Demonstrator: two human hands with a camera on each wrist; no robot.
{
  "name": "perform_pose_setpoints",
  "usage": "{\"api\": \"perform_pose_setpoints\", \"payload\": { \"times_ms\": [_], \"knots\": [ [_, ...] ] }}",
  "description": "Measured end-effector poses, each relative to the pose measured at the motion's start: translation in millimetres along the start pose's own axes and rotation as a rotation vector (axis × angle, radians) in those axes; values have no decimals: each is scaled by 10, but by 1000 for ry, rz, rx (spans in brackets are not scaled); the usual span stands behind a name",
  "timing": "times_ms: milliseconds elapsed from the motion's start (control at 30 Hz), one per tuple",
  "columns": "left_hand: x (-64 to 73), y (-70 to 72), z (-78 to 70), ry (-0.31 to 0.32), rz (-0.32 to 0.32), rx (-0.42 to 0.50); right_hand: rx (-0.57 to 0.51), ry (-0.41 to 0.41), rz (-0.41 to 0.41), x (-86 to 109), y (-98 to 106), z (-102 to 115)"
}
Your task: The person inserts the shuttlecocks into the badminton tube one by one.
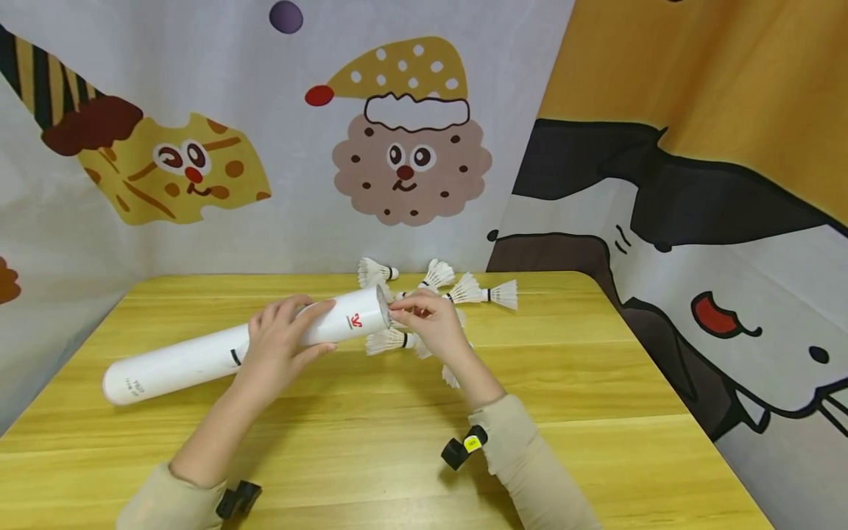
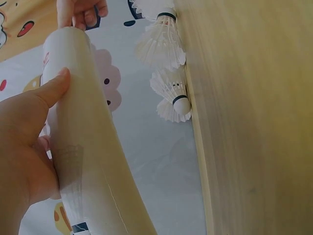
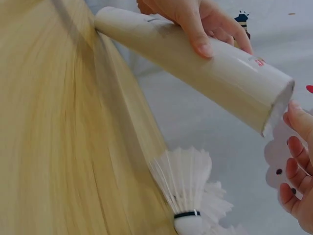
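A long white shuttlecock tube (image 1: 179, 366) slants across the table in the head view, its far-right end lifted and its other end low at the left. My left hand (image 1: 274, 346) grips it around the right half, thumb along the near side. At the raised end my right hand (image 1: 433, 324) has its fingertips against the rim. In the right wrist view those fingertips (image 3: 293, 110) meet the pale tube end; whether they pinch anything is hidden. Several white feather shuttlecocks (image 1: 501, 295) lie behind and around the right hand, one (image 1: 389, 341) just beneath the raised end.
The wooden table (image 1: 371, 456) reaches back to a hanging cloth (image 1: 265, 235) printed with cartoon figures. Small black devices (image 1: 456, 453) are strapped at both wrists, over beige sleeves. A shuttlecock (image 3: 188, 196) stands out near the right wrist camera.
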State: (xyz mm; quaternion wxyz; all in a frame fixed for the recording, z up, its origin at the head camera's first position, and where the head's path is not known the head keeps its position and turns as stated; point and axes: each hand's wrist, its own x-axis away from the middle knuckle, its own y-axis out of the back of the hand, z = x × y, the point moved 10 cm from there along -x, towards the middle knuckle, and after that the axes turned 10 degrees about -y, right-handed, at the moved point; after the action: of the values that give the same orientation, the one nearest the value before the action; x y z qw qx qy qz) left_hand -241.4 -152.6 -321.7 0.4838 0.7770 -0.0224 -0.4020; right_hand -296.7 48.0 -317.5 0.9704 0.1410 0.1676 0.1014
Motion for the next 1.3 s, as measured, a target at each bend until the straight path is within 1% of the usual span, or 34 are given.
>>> {"api": "perform_pose_setpoints", "payload": {
  "times_ms": [67,167,200,267,300,333,400,433,500,533,700,933,1033,1133,1300],
  "knots": [
    [1,1,-1,2,0,1,8,11,-23,-22,78,-111],
    [1,5,-5,4,1,2,31,3,-59,-54,216,-290],
    [0,6,-5,5,1,2,36,0,-72,-53,269,-320],
    [0,6,-4,6,1,3,42,-7,-93,-24,370,-272],
    [1,8,-3,5,0,2,47,-23,-103,-9,420,-262],
    [0,9,-3,4,-1,2,45,-23,-112,-7,472,-284],
    [0,8,0,4,-1,2,52,-48,-124,-5,564,-330],
    [1,7,1,4,-1,2,55,-61,-129,-8,605,-360],
    [1,8,3,4,-2,2,64,-80,-144,-35,688,-509],
    [0,7,2,3,-2,2,67,-76,-150,-53,727,-575],
    [-3,12,-3,2,-7,7,110,-100,-183,-67,885,-720],
    [6,3,3,2,-5,9,165,-114,-191,-85,1001,-902],
    [10,2,2,2,-6,8,191,-120,-182,-90,1019,-1010],
    [12,4,-2,-2,-10,10,205,-105,-175,-91,1027,-1090],
    [7,8,-7,-5,-11,8,200,-91,-170,-96,1020,-1209]
  ]
}}
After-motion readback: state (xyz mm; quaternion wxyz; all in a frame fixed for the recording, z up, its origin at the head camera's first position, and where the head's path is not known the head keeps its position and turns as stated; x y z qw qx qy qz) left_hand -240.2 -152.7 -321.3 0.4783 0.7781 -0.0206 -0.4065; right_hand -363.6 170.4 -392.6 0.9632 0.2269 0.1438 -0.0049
